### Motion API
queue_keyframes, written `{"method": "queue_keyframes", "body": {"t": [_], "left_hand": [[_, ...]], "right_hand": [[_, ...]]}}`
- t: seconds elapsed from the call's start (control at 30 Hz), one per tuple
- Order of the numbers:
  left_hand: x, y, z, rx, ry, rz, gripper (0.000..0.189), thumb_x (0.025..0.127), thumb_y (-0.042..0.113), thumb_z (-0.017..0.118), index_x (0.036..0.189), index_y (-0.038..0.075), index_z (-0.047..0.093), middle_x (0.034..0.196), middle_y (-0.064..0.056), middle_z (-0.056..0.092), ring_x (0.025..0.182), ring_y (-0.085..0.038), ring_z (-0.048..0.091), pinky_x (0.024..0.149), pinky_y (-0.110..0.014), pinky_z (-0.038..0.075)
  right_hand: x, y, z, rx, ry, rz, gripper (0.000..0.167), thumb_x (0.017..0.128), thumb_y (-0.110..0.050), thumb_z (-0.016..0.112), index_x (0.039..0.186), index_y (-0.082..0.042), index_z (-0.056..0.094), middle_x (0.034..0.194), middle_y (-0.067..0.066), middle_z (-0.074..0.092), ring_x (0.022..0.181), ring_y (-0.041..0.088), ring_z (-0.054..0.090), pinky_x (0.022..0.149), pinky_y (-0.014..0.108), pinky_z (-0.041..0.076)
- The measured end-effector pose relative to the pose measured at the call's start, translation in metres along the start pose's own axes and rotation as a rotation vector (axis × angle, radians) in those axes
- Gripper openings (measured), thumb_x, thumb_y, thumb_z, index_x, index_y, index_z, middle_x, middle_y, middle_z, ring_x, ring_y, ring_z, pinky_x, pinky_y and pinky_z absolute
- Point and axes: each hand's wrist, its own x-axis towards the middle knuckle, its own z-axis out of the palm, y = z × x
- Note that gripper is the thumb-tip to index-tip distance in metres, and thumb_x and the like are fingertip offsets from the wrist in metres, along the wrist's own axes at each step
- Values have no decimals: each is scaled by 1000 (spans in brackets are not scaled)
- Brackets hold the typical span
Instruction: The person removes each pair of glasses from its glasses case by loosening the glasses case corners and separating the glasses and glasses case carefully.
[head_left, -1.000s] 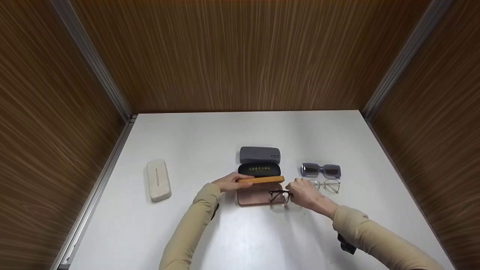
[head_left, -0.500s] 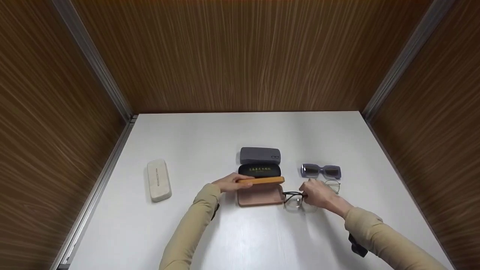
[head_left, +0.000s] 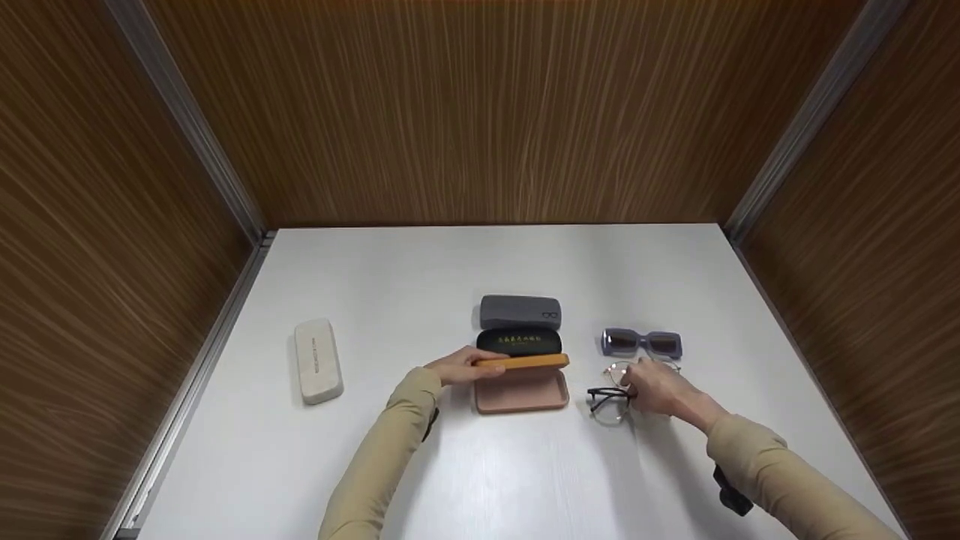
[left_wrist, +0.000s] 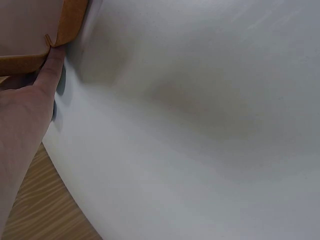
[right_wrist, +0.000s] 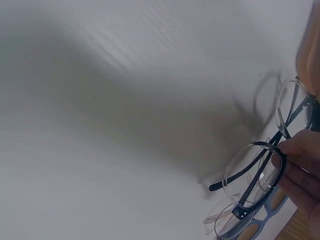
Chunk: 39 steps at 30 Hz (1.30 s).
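Observation:
In the head view my left hand point(head_left: 459, 366) grips the raised lid of an orange-brown glasses case point(head_left: 531, 361). The case stands partly open, showing its bare pink lining. At the left wrist view's upper left corner, my fingers point(left_wrist: 48, 75) meet the case's edge. My right hand point(head_left: 660, 387) pinches a pair of eyeglasses point(right_wrist: 284, 162) with dark upper rims and clear lower rims, to the right of the case. Their dark temples are unfolded. Just behind, partly hidden by that hand, lie thin wire-framed eyeglasses point(head_left: 617, 364). Purple sunglasses point(head_left: 664, 343) rest farther back.
Behind the open case, a black glasses case point(head_left: 519, 342) and a grey one point(head_left: 517, 310) lie in line with it. A cream glasses case point(head_left: 318, 361) sits far left on the white table point(head_left: 390, 270). Wood-grain panels point(head_left: 495, 112) wall the back and sides.
My right hand has carried the dark-rimmed eyeglasses rightward, away from the open case to a spot before the wire-framed pair. My left hand keeps the lid raised in the same place.

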Motion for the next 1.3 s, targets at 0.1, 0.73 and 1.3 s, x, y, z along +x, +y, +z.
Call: {"method": "queue_keyframes", "body": {"t": [0.1,0.73,1.3], "left_hand": [[-2,1,0,9,-5,-4,52,103,33,56,150,12,49,153,-15,50,146,-32,42,123,-46,34],[1,0,0,-11,7,-38,51,102,33,57,149,14,51,153,-14,51,143,-30,45,124,-46,33],[0,1,2,30,5,-43,53,102,36,56,150,15,50,155,-14,48,145,-32,42,124,-48,32]], "right_hand": [[-2,4,-1,14,-33,34,23,62,16,67,63,-7,66,57,-10,43,58,9,35,50,20,26],[-20,33,-3,70,-133,67,28,61,11,81,88,3,75,79,10,76,78,25,71,74,40,61],[-22,43,-3,49,-106,14,25,59,14,75,81,3,77,77,10,74,68,20,70,64,37,61]]}}
